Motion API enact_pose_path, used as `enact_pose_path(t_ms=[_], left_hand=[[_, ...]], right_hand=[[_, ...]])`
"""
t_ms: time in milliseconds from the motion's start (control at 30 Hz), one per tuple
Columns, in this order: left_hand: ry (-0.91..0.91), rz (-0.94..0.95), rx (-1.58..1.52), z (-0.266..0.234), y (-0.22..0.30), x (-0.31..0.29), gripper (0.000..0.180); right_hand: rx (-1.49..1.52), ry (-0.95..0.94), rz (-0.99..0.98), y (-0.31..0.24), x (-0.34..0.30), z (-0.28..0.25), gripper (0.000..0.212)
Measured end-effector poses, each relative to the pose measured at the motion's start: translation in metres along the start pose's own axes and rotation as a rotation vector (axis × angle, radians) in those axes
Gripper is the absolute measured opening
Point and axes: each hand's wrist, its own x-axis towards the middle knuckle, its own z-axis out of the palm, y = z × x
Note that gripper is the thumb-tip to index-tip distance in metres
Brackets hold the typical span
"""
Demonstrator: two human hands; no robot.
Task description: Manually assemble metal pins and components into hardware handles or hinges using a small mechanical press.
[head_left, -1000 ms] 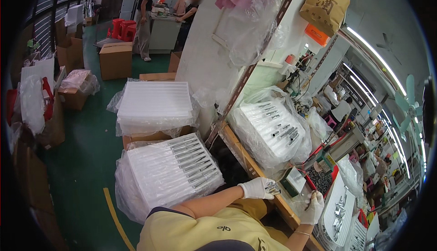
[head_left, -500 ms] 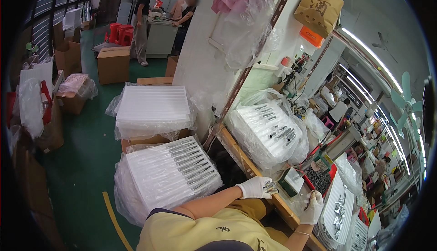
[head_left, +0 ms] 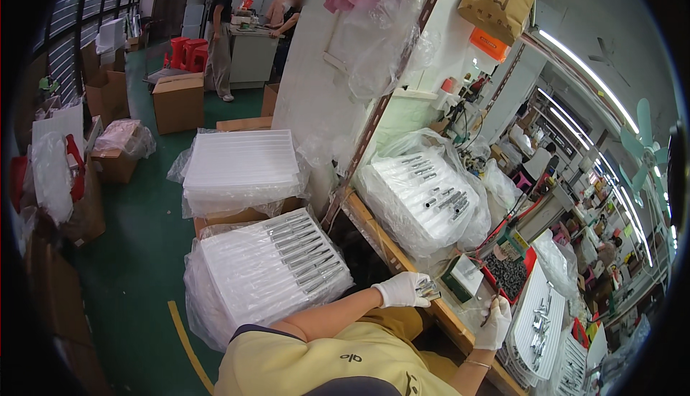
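Observation:
My left hand [head_left: 399, 290], in a white glove, is closed around a few short shiny metal tubes [head_left: 430, 291] at the wooden edge of the workbench. Further right, my gloved right hand [head_left: 493, 325] has its fingers pinched together over the bench; whatever they hold is too small to make out. Between the hands and just beyond them stands a dark green box with a white top [head_left: 468, 276]. Behind it, a red bin [head_left: 530, 261] holds many small dark parts. Beside my right hand lies a white foam tray [head_left: 519, 331] with loose shiny metal pieces.
To my left, a plastic-wrapped white foam tray [head_left: 233, 277] carries rows of metal tubes. Another stack of white trays [head_left: 241, 159] stands behind it. On the bench, a bagged tray [head_left: 402, 209] holds more tubes. Cardboard boxes [head_left: 178, 103] and people are farther back.
The view has shifted slightly. Both hands stay in nearly the same place, the left still around the metal tubes and the right still pinched.

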Motion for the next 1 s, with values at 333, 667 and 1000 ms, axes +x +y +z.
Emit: enact_pose_path(t_ms=[333, 667, 1000], left_hand=[[-0.018, 0.013, 0.014, 0.011, -0.007, 0.01, 0.029], [-0.013, 0.023, -0.008, 0.012, -0.008, 0.006, 0.029], [-0.023, -0.01, 0.007, 0.011, -0.005, 0.007, 0.03]], right_hand=[[-0.026, 0.008, 0.001, 0.009, 0.004, -0.012, 0.006], [0.003, 0.028, -0.008, 0.005, -0.001, -0.004, 0.006], [-0.015, -0.014, 0.033, 0.004, -0.001, -0.01, 0.007]])
